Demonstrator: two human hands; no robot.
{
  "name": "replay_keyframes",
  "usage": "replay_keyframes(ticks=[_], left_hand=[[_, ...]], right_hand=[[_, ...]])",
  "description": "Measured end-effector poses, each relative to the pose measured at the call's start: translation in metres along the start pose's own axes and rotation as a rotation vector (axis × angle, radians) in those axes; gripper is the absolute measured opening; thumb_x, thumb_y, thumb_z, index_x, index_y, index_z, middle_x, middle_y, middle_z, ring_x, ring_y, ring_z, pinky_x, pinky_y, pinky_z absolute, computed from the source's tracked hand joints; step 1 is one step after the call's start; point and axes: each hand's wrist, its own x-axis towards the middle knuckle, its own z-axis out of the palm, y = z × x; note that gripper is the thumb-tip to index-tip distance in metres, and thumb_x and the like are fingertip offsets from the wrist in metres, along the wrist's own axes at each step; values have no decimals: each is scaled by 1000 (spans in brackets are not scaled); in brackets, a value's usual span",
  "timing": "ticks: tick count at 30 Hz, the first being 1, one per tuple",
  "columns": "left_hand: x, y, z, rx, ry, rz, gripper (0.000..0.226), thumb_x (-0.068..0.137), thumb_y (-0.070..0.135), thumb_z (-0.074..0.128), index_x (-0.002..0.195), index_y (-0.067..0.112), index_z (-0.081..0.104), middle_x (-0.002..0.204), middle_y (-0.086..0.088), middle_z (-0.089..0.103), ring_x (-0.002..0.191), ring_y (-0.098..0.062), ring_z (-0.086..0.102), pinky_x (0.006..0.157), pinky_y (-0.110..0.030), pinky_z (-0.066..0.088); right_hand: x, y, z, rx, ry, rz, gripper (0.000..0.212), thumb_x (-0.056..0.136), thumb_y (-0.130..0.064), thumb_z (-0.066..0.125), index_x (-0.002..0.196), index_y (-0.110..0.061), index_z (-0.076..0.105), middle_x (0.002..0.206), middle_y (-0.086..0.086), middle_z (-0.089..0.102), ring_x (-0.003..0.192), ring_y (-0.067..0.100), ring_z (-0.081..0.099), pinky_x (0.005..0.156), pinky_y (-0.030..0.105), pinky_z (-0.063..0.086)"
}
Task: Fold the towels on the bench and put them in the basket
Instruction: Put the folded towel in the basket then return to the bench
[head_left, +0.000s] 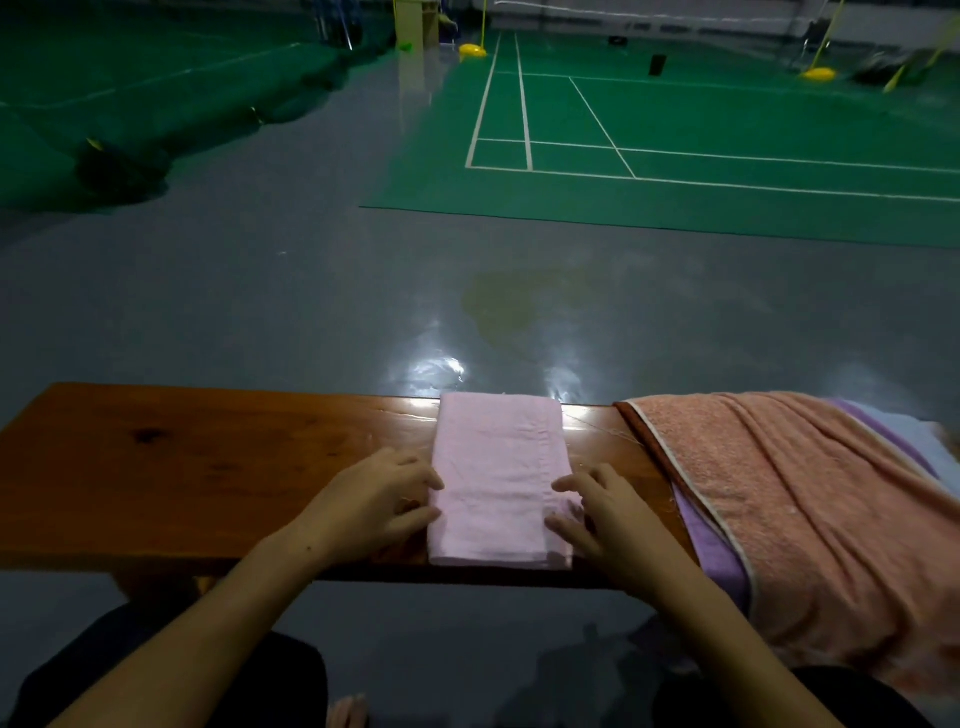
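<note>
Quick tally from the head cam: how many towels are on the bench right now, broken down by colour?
Pink towel, folded, between both hands: 1
Orange towel, unfolded, draped at the right end: 1
Purple towel, unfolded, showing under the orange one: 1
Total: 3 towels visible on the bench. No basket in view.

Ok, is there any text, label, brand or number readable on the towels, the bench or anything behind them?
None readable.
Pink towel: no tag or print shows.
Orange towel and purple towel: no lettering shows.
Wooden bench: bare wood, no marking.
Badminton court: white lines only; gear behind it is too dim and blurred to tell.
</note>
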Motion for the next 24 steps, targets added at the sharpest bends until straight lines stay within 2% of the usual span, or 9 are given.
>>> replay_keyframes(ticks=[3, 7, 10, 14, 17, 19, 20, 22, 24], left_hand=[[-10, 6, 3, -4, -38, 4, 34, 92, 61, 66, 118, 38, 69, 119, 23, 62, 109, 1, 54, 87, -24, 53], [-7, 13, 11, 31, -51, -18, 41, 86, 67, 70, 119, 42, 66, 120, 23, 60, 103, 0, 52, 84, -20, 52], [-3, 16, 14, 62, -52, -40, 44, 83, 69, 71, 117, 42, 65, 120, 21, 56, 100, -3, 49, 84, -22, 52], [5, 14, 18, 109, -11, -34, 38, 86, 65, 70, 112, 39, 66, 114, 18, 56, 95, -4, 46, 79, -23, 48], [12, 13, 23, 109, 26, -13, 28, 89, 57, 70, 107, 36, 66, 111, 16, 57, 92, -4, 46, 72, -17, 42], [16, 13, 24, 65, 41, 5, 22, 91, 50, 72, 104, 34, 65, 110, 17, 57, 92, -4, 48, 71, -14, 40], [18, 12, 23, 18, 47, 15, 19, 90, 47, 72, 101, 35, 63, 111, 18, 59, 94, -3, 51, 73, -15, 44], [21, 8, 15, -152, 44, 1, 16, 90, 44, 73, 97, 39, 59, 118, 19, 66, 102, -1, 59, 80, -22, 56], [21, 5, 6, -335, 46, -17, 15, 92, 43, 73, 99, 36, 62, 115, 17, 72, 100, -3, 68, 80, -30, 61]], right_hand=[[-9, 1, 1, 51, -28, -24, 49, 92, -59, 68, 136, -40, 56, 137, -12, 46, 112, 1, 53, 91, 18, 48], [-4, -1, 3, -20, -35, -51, 51, 87, -58, 75, 133, -41, 61, 134, -12, 49, 116, 4, 49, 96, 27, 54], [3, -1, 3, -54, -23, -48, 46, 83, -60, 78, 123, -38, 68, 126, -13, 53, 111, 5, 50, 91, 28, 55], [9, 0, 5, -75, 12, -40, 40, 86, -60, 75, 118, -36, 72, 120, -14, 57, 108, 7, 55, 87, 28, 54], [15, -1, 6, -125, 55, -38, 32, 93, -56, 69, 116, -34, 72, 119, -12, 62, 104, 7, 52, 79, 25, 48], [20, -4, 8, -167, 83, -52, 28, 95, -54, 66, 110, -31, 70, 117, -10, 63, 99, 9, 50, 73, 23, 41], [22, -3, 9, -177, 99, -63, 28, 95, -54, 65, 107, -29, 69, 117, -9, 64, 98, 9, 49, 73, 23, 39], [25, -1, 9, -115, 134, -63, 26, 94, -53, 66, 104, -29, 68, 118, -9, 62, 99, 8, 47, 74, 21, 39], [24, 1, 6, 28, 178, -80, 23, 91, -52, 69, 99, -31, 68, 123, -12, 60, 108, 5, 46, 83, 21, 44]])
